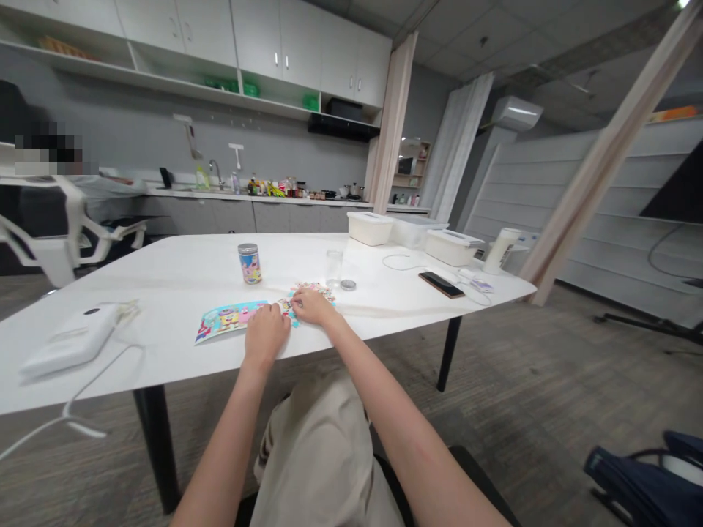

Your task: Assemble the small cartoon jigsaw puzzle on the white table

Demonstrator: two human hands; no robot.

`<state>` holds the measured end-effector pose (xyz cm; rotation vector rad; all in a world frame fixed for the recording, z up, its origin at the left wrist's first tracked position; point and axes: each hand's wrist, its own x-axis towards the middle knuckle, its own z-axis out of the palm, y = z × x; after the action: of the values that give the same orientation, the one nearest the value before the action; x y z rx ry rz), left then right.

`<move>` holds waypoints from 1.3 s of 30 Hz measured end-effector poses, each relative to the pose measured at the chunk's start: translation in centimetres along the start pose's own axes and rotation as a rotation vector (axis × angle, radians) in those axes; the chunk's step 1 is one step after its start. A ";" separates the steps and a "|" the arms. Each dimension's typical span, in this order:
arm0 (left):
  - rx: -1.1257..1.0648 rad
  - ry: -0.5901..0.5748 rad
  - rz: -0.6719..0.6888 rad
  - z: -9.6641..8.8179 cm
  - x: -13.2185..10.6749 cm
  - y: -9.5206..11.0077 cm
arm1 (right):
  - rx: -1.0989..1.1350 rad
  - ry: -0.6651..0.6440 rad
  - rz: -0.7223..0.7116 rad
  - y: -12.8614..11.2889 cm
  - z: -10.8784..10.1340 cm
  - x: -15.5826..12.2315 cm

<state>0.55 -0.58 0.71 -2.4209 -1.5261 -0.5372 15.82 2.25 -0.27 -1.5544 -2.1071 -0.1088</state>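
A colourful cartoon picture strip, apparently a partly joined jigsaw puzzle, lies near the table's front edge. My left hand rests at its right end, fingers bent and close together, their tips hidden. Just to the right, my right hand reaches into a heap of small coloured puzzle pieces. Its fingers are curled down and drawn together; whatever they hold is too small to make out. Behind the strip stands a lidded cartoon-print jar. Beyond the heap is a clear jar, with a silver lid lying beside it.
At the left of the white table lies a white device with a cable. To the right are a phone, cords, white bins and a tilted white bottle. A person sits at far left.
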 end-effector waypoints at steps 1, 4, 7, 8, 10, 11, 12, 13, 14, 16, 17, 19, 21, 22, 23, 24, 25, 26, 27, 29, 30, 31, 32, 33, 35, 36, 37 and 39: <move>0.005 0.003 0.006 0.0 0.0 0.0 | 0.005 0.006 0.010 0.0 0.0 0.0; 0.014 -0.002 0.010 0.0 0.0 -0.1 | 0.015 0.008 0.049 -0.1 0.1 0.1; 0.014 -0.005 0.015 0.0 0.0 -0.1 | 0.006 -0.006 0.062 -0.1 0.1 0.2; 0.015 -0.004 0.021 0.0 -0.1 -0.1 | -0.001 -0.010 0.065 -0.1 0.0 0.1; 0.020 -0.007 0.031 -0.1 -0.1 -0.1 | -0.020 -0.015 0.077 -0.2 -0.1 0.1; 0.022 -0.009 0.036 -0.1 -0.1 -0.1 | -0.031 -0.015 0.085 -0.2 -0.2 0.1; 0.023 -0.011 0.041 -0.2 -0.1 -0.1 | -0.040 -0.014 0.092 -0.2 -0.3 0.0; 0.023 -0.011 0.046 -0.2 -0.2 -0.1 | -0.047 -0.014 0.097 -0.2 -0.3 0.0; 0.022 -0.010 0.051 -0.2 -0.2 -0.1 | -0.052 -0.013 0.099 -0.2 -0.4 0.0; 0.018 -0.006 0.061 -0.3 -0.2 0.0 | -0.057 -0.012 0.096 -0.3 -0.4 0.0; 0.015 -0.005 0.064 -0.3 -0.2 0.0 | -0.059 -0.011 0.094 -0.3 -0.4 0.0; 0.008 -0.006 0.069 -0.3 -0.2 0.0 | -0.064 -0.010 0.088 -0.3 -0.4 0.0; -0.001 -0.003 0.076 -0.2 -0.2 0.0 | -0.074 -0.016 0.074 -0.3 -0.5 -0.1; -0.005 0.002 0.080 -0.2 -0.2 -0.1 | -0.081 -0.019 0.066 -0.4 -0.6 -0.1; -0.008 0.009 0.085 -0.1 -0.1 -0.1 | -0.088 -0.023 0.057 -0.4 -0.7 -0.2; -0.011 0.015 0.089 0.0 -0.1 -0.1 | -0.094 -0.027 0.050 -0.5 -0.8 -0.2; -0.012 0.020 0.091 0.1 -0.1 -0.2 | -0.099 -0.029 0.045 -0.6 -0.9 -0.2; -0.012 0.023 0.093 0.1 -0.1 -0.2 | -0.101 -0.029 0.041 -0.6 -0.9 -0.2; -0.010 0.025 0.094 0.2 -0.1 -0.2 | -0.103 -0.028 0.039 -0.7 -1.0 -0.3; -0.008 0.026 0.095 0.2 -0.1 -0.2 | -0.106 -0.019 0.035 -0.7 -1.0 -0.3; -0.009 0.027 0.094 0.2 -0.1 -0.2 | -0.110 -0.012 0.032 -0.7 -0.9 -0.3; -0.011 0.028 0.094 0.1 -0.1 -0.2 | -0.117 -0.004 0.026 -0.7 -0.9 -0.3; -0.013 0.026 0.093 0.1 -0.1 -0.1 | -0.127 0.006 0.020 -0.6 -0.8 -0.2; -0.016 0.023 0.089 0.1 -0.1 -0.1 | -0.138 0.014 0.014 -0.6 -0.7 -0.2; -0.020 0.013 0.080 0.0 -0.1 0.0 | -0.159 0.014 0.011 -0.5 -0.6 -0.2; -0.023 0.009 0.074 0.0 -0.1 0.0 | -0.166 0.005 0.013 -0.4 -0.6 -0.2; -0.026 0.006 0.066 0.0 -0.1 0.0 | -0.172 -0.007 0.017 -0.4 -0.5 -0.2; -0.033 0.005 0.059 0.1 -0.1 0.0 | -0.180 -0.022 0.017 -0.4 -0.5 -0.2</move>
<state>0.56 -0.62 0.63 -2.4789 -1.4502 -0.5602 15.70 1.75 0.09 -1.6828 -2.1504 -0.2834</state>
